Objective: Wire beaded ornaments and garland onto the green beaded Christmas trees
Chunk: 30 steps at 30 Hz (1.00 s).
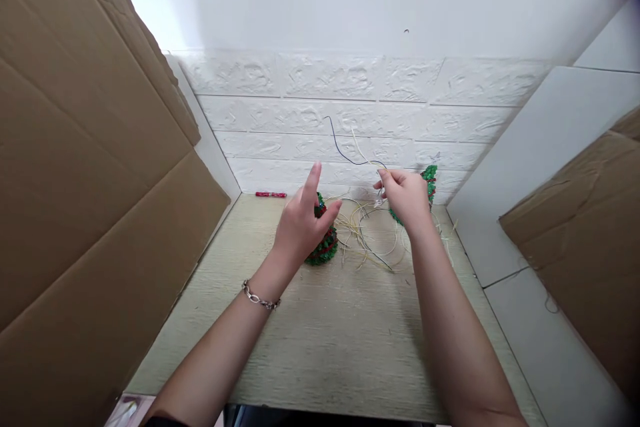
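Note:
My right hand [404, 195] is closed in a pinch on thin wires [343, 151], one dark blue and one cream, whose free ends rise up and to the left. A small clear piece hangs below those fingers, too small to name. My left hand [303, 217] is raised with index finger and thumb spread apart, holding nothing. Behind it, partly hidden, stands a small green beaded Christmas tree [327, 245] with red bands. Another green beaded tree [431, 180] is at the back right, mostly covered by my right hand.
Loose cream and yellow wires [367, 240] lie tangled on the pale wooden tabletop [330, 340]. A red stick-like item [271, 195] rests against the white brick-patterned wall [330, 80]. Cardboard panels flank the left [90, 167] and right sides.

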{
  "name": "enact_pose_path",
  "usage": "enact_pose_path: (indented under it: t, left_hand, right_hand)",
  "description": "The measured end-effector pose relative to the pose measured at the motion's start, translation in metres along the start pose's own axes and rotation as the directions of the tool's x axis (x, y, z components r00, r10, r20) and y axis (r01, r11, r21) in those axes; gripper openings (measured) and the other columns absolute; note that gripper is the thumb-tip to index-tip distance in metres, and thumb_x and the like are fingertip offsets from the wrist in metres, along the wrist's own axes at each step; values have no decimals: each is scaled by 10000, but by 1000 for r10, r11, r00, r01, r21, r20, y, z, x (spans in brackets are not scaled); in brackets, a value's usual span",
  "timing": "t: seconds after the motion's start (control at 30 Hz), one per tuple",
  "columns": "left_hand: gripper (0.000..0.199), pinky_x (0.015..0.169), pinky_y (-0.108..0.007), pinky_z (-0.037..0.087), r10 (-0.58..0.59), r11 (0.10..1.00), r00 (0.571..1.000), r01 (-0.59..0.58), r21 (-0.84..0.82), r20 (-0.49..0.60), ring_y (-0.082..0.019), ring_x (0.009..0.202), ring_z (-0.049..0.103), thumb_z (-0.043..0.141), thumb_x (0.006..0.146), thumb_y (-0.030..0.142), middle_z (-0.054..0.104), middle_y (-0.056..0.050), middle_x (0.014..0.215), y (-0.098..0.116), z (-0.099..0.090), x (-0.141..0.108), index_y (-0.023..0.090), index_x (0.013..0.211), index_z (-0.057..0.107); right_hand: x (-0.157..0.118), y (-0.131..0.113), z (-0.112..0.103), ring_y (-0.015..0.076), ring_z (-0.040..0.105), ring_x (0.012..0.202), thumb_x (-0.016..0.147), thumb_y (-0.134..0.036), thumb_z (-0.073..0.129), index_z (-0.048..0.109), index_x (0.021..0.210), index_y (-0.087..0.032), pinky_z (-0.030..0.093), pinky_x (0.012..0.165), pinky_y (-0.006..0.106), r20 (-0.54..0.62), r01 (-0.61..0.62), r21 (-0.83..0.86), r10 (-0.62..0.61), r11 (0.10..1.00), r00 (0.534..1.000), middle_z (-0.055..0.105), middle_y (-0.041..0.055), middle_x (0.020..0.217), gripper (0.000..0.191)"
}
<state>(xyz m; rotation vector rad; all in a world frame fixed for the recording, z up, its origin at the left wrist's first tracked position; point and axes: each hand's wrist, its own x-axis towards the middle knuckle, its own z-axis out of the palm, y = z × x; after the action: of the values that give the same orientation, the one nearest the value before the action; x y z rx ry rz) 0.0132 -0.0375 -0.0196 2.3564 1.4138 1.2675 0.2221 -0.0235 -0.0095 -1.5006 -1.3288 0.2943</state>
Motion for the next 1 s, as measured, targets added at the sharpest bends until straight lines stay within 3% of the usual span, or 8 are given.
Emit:
enact_pose_path:
  t: [0.13, 0.3, 0.5, 0.57, 0.67, 0.8, 0.9, 1.0]
  left_hand:
    - [489, 735, -280, 433, 54, 997, 998, -53, -62, 20, -171, 720, 552, 573, 908, 439, 655, -46, 792, 18, -7, 32, 142, 1293, 627]
    - [477, 633, -239, 422, -38, 909, 996, 67, -410, 78, -118, 603, 512, 540, 917, 423, 655, -3, 745, 26, -3, 41, 149, 1300, 616]
    - [303, 552, -217, 397, -104, 780, 995, 86, -620, 8, -89, 563, 464, 519, 910, 388, 630, -1, 728, 27, -9, 38, 163, 911, 722]
    - [290, 528, -212, 389, -141, 782, 990, 122, -611, 16, -83, 539, 456, 535, 895, 360, 628, -8, 700, 25, -16, 39, 154, 756, 686]
    - [310, 511, -202, 393, -187, 758, 981, 182, -626, 59, -77, 527, 464, 533, 897, 368, 641, -24, 718, 22, -26, 42, 144, 725, 661]
    - [382, 508, -208, 398, -136, 750, 974, 222, -623, 183, -88, 540, 504, 540, 909, 466, 631, -26, 702, 20, -27, 39, 131, 796, 685]
    - [398, 505, -211, 378, -89, 802, 974, 193, -566, 206, -103, 542, 516, 572, 904, 492, 553, 4, 584, 22, -20, 36, 131, 779, 686]
    - [418, 500, -212, 389, -120, 777, 962, 244, -580, 244, -101, 517, 516, 564, 924, 503, 560, -2, 568, 25, -18, 35, 123, 805, 688]
  right_hand:
    - [-7, -9, 17, 122, 527, 499, 774, -545, 596, 703, 840, -155, 388, 526, 261, 217, -142, 334, 71, 932, 974, 684, 35, 671, 410]
    - [-18, -18, 27, 157, 628, 631, 693, -666, 717, 700, 896, -173, 502, 680, 297, 521, -300, 560, -46, 772, 852, 687, 40, 682, 533]
    - [-27, -18, 23, 153, 602, 573, 717, -706, 714, 704, 930, -202, 503, 702, 309, 751, -424, 508, -145, 750, 644, 563, -35, 514, 547]
    - [-29, -18, 22, 111, 472, 440, 742, -695, 697, 695, 940, -199, 509, 677, 317, 812, -490, 454, -119, 744, 571, 427, -93, 441, 534]
    - [-31, -21, 22, 64, 216, 365, 822, -656, 640, 680, 953, -191, 510, 643, 306, 855, -573, 414, -85, 707, 512, 275, -139, 425, 486]
    - [-28, -26, 25, 66, 104, 361, 875, -748, 471, 654, 890, -191, 397, 484, 249, 854, -675, 404, 10, 617, 521, 239, -130, 415, 586]
    - [-27, -28, 24, 67, 113, 359, 824, -822, 446, 627, 869, -208, 372, 470, 255, 790, -667, 471, 61, 578, 610, 266, -124, 423, 642]
    - [-27, -26, 19, 50, 171, 391, 677, -716, 731, 622, 900, -222, 367, 488, 235, 708, -571, 545, 26, 614, 705, 311, -134, 482, 553]
